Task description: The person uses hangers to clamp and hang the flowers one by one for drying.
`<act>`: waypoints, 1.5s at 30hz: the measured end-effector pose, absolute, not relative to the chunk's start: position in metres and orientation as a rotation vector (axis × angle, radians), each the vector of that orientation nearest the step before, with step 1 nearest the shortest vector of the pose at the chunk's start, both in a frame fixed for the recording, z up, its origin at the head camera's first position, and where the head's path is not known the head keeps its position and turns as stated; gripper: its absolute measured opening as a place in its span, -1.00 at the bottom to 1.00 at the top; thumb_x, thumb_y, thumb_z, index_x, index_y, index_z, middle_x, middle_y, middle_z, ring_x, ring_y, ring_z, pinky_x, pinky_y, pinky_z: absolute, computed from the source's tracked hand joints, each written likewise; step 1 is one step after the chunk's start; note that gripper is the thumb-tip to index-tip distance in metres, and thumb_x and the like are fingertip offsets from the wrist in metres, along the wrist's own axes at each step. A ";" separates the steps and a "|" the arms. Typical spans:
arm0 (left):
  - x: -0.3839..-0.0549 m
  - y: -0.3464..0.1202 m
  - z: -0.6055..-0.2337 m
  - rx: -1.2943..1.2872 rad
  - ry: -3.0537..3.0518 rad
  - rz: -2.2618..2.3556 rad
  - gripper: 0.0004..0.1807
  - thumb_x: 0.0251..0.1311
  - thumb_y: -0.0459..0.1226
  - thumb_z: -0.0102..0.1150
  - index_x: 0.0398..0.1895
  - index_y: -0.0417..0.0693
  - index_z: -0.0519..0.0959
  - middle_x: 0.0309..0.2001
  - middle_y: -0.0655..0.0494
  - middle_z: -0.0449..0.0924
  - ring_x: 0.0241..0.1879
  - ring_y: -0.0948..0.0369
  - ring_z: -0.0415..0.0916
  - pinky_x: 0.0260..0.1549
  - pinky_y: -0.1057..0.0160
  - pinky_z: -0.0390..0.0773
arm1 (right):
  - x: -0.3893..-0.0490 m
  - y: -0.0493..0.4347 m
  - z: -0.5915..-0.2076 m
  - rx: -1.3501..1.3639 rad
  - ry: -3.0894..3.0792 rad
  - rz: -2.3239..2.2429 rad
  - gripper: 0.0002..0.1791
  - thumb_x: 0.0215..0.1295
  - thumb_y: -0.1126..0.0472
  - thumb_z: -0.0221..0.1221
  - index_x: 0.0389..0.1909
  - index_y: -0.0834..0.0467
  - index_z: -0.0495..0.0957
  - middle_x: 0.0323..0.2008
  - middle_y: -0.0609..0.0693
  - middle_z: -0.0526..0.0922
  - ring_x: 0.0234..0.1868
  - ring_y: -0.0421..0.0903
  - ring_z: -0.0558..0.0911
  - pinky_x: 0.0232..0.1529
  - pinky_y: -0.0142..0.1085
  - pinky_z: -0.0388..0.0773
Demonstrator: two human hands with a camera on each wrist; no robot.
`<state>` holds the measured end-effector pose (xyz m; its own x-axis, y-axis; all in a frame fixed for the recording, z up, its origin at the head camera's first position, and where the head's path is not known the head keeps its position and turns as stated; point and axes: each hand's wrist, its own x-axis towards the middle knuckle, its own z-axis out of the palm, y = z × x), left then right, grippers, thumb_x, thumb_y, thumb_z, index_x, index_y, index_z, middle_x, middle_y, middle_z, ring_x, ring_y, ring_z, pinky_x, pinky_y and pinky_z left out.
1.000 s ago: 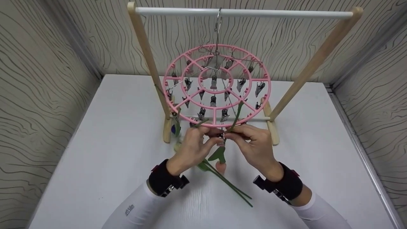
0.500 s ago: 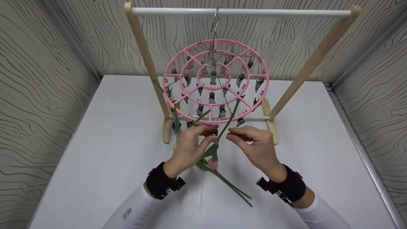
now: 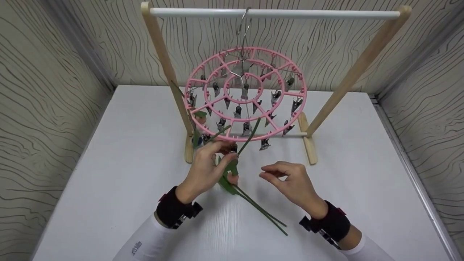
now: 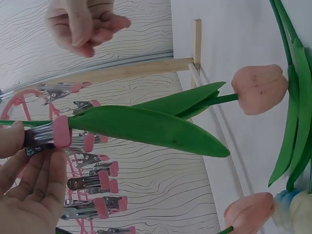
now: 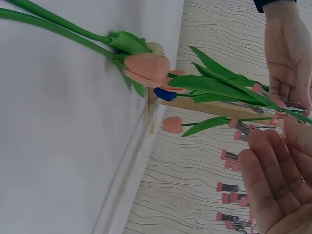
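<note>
My left hand (image 3: 204,165) pinches a metal clip (image 4: 46,135) with a pink tip, at the front edge of the round pink hanger (image 3: 291,94). In that clip the green stem of a peach tulip (image 4: 261,90) is caught, its flower hanging downward and its leaves (image 4: 146,127) spread below the clip. To the right, apart from the flower, my right hand (image 3: 291,181) is in the air. Its fingers are loosely bent with the thumb near the index fingertip, and it holds nothing.
A wooden stand with a white top bar (image 3: 319,14) carries the hanger, which has several other clips (image 3: 264,144). Another peach tulip (image 5: 171,125) and a blue tulip (image 5: 165,94) hang at the left side. Tulips with long green stems (image 3: 259,208) lie on the white table.
My right hand has let go near the clip and moved down and right. My left hand has shifted left with clip and tulip, and the hanger has turned slightly.
</note>
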<state>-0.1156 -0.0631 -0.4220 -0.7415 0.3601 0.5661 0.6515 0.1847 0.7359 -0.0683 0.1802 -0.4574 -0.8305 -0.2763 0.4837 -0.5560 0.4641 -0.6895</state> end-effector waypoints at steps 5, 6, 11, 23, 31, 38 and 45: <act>-0.118 -0.070 -0.424 -0.969 -2.159 -1.609 -0.70 0.13 -0.29 0.19 -0.04 -0.06 0.53 -0.16 0.10 0.57 -0.23 0.28 0.54 -0.25 0.33 0.55 | -0.066 0.184 -0.485 0.716 -2.616 1.204 -0.86 0.11 0.09 0.27 -0.30 -0.02 0.66 -0.43 -0.26 0.64 -0.45 -0.38 0.58 -0.44 -0.50 0.53; -0.118 -0.072 -0.425 -0.966 -2.157 -1.611 -0.70 0.13 -0.30 0.19 -0.03 -0.06 0.52 -0.16 0.08 0.57 -0.22 0.27 0.54 -0.25 0.33 0.55 | -0.065 0.184 -0.489 0.720 -2.654 1.174 -0.86 0.11 0.08 0.27 -0.30 -0.03 0.66 -0.43 -0.27 0.63 -0.46 -0.39 0.57 -0.45 -0.50 0.53; -0.115 -0.078 -0.420 -0.912 -2.173 -1.610 -0.70 0.13 -0.33 0.18 -0.04 -0.18 0.52 -0.16 0.03 0.56 -0.23 0.25 0.54 -0.30 0.34 0.56 | -0.062 0.183 -0.506 0.728 -2.815 1.040 -0.84 0.07 0.08 0.31 -0.30 -0.01 0.67 -0.45 -0.30 0.60 -0.47 -0.43 0.52 -0.46 -0.50 0.50; -0.114 -0.090 -0.420 -0.843 -2.129 -1.625 -0.62 0.09 -0.41 0.20 0.03 -0.16 0.49 -0.10 0.08 0.55 -0.26 0.24 0.53 -0.25 0.25 0.56 | -0.054 0.175 -0.524 0.740 -3.090 0.911 -0.72 -0.01 0.04 0.34 -0.28 0.08 0.65 -0.54 -0.27 0.54 -0.52 -0.36 0.48 -0.49 -0.43 0.42; -0.112 -0.096 -0.425 -0.840 -2.082 -1.695 -0.57 0.11 -0.47 0.16 0.09 -0.27 0.43 0.01 -0.11 0.51 -0.05 0.08 0.51 -0.13 0.09 0.53 | -0.053 0.174 -0.531 0.735 -3.180 0.884 -0.75 -0.07 0.07 0.37 -0.35 0.08 0.65 -0.61 -0.30 0.47 -0.58 -0.35 0.42 -0.55 -0.43 0.36; -0.100 -0.100 -0.421 -0.770 -2.135 -1.655 -0.61 0.11 -0.48 0.15 0.05 -0.38 0.43 -0.02 -0.14 0.53 -0.12 0.12 0.54 -0.13 0.09 0.53 | -0.051 0.178 -0.529 0.723 -3.194 0.945 -0.88 -0.04 0.17 0.36 -0.45 0.06 0.64 -0.59 -0.29 0.52 -0.54 -0.36 0.46 -0.52 -0.44 0.40; -0.100 -0.108 -0.458 -0.698 -2.205 -1.698 -0.60 0.16 -0.31 0.16 0.10 -0.09 0.46 0.04 0.16 0.53 -0.01 0.16 0.50 -0.09 0.21 0.51 | -0.049 0.185 -0.527 0.756 -3.226 0.940 -0.92 -0.03 0.23 0.34 -0.49 0.05 0.62 -0.62 -0.28 0.52 -0.57 -0.37 0.45 -0.53 -0.45 0.39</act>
<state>-0.0996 -0.1077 -0.4584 -0.8470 0.2075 0.4894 0.5261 0.1960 0.8275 -0.0491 0.1854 -0.5266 -0.8603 -0.4832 -0.1624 -0.3204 0.7603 -0.5650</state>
